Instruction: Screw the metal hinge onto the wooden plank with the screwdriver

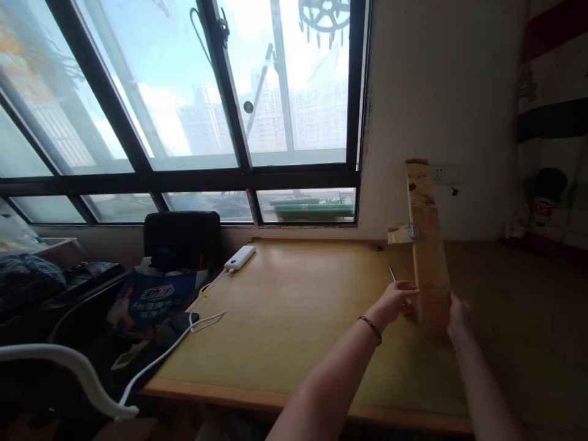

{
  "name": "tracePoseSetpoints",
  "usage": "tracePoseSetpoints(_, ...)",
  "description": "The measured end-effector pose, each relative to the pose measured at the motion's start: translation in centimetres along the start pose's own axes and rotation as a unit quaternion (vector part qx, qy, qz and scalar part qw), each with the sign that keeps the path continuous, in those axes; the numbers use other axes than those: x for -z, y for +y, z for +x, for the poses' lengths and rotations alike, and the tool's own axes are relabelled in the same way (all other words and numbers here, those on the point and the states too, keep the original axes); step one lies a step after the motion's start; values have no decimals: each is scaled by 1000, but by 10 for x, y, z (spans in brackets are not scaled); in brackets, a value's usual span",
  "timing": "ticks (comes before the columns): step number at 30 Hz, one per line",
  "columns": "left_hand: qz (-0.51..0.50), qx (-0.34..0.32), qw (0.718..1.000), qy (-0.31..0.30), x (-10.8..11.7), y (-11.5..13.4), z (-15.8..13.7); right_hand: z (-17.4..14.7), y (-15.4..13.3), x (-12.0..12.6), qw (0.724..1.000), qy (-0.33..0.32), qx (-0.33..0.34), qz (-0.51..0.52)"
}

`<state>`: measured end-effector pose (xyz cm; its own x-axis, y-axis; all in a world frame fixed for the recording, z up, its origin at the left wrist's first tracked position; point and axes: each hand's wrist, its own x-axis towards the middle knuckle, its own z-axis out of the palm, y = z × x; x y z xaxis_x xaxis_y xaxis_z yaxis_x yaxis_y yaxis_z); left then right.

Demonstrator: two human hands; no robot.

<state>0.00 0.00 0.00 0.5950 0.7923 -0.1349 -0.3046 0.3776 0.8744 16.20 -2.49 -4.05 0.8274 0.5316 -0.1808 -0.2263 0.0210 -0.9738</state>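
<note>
Head view: the tabletop [294, 306] is extending across the lower frame, and the long wooden board [432, 263] is standing roughly upright over its right-hand part; whether the lower end is touching cannot be told. Handling estimate: the board is likely behaving as a stiff, moderately heavy piece, its height making it prone to tipping. The right hand [460, 315] is gripping the right edge near the bottom. The left hand [395, 300] is touching the left edge with its fingers; whether its grip is closing on anything cannot be told. Both long edges are offering the surest hold. The short wooden block [399, 234] is projecting leftward at a small metal bracket [413, 231]; this joint is probably forming the weakest lifting point. A screwdriver-like tool [392, 272] is showing just beside the left hand.

Clearances: the wall [399, 92] is rising behind the board. The tabletop surface is stretching leftward to the white power bank [240, 257], and its front edge is running beneath the left forearm.
</note>
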Motion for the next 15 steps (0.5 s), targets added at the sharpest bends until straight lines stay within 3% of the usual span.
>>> tracePoseSetpoints(5,95,31,994,-41,13,10,-39,-52,13,21,999,-2,-38,-18)
tracePoseSetpoints(7,148,10,987,-67,21,14,-58,-81,18,25,998,-22,-50,-28)
tracePoseSetpoints(9,174,-36,983,-53,30,18,-79,-112,21,23,997,-52,-59,-18)
tracePoseSetpoints(12,154,-74,985,5,48,21,-111,-157,24,13,993,-101,-67,5)
tracePoseSetpoints(15,73,-97,992,-30,69,22,-141,-192,33,-2,988,-123,-89,1)
